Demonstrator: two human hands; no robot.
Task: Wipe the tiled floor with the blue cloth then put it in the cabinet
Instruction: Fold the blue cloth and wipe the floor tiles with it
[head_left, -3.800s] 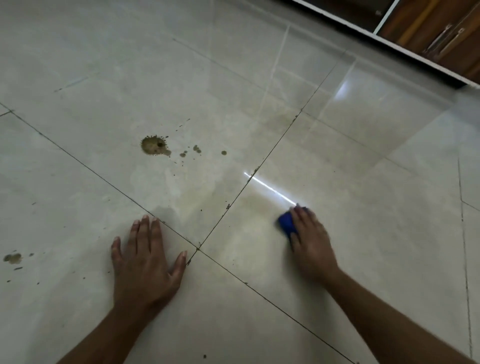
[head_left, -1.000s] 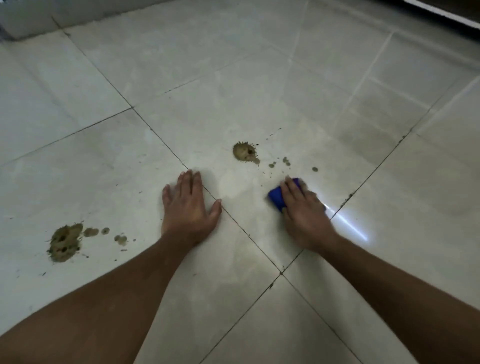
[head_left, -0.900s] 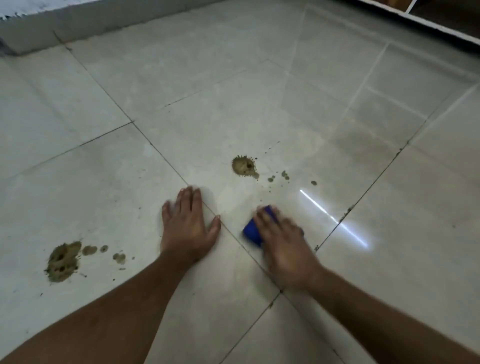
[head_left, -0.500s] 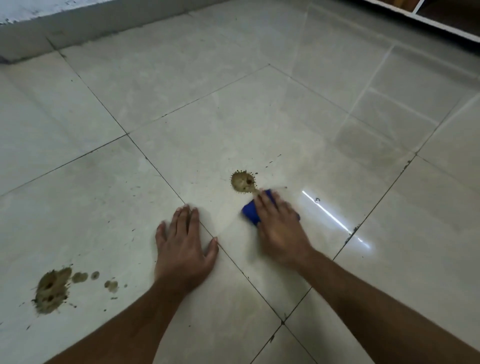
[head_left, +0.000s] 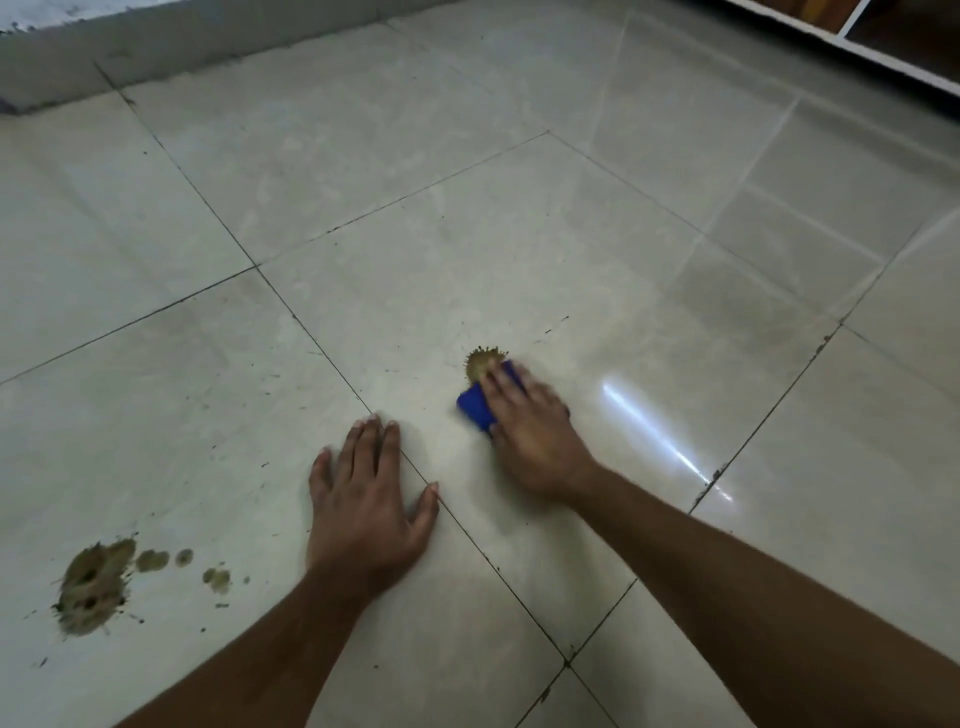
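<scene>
Left hand (head_left: 363, 512) is flat on the tiled floor (head_left: 519, 234), fingers spread, holding nothing. Right hand (head_left: 535, 436), grip flat, presses the blue cloth (head_left: 478, 408) down against the brown splat (head_left: 480, 361). Half a second ago the cloth sat just short of it.

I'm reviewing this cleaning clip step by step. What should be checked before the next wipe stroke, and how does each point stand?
1. Right hand pressing the blue cloth flat: ok.
2. Cloth reaching the near mud splat: ok, touching its edge.
3. Near splat removed: not ok, still visible.
4. Left hand braced flat on the tiled floor, clear of the cloth: ok.
5. Large mud splat at far left cleaned: not ok, untouched.
6. Cloth still clean enough: cannot tell.
</scene>
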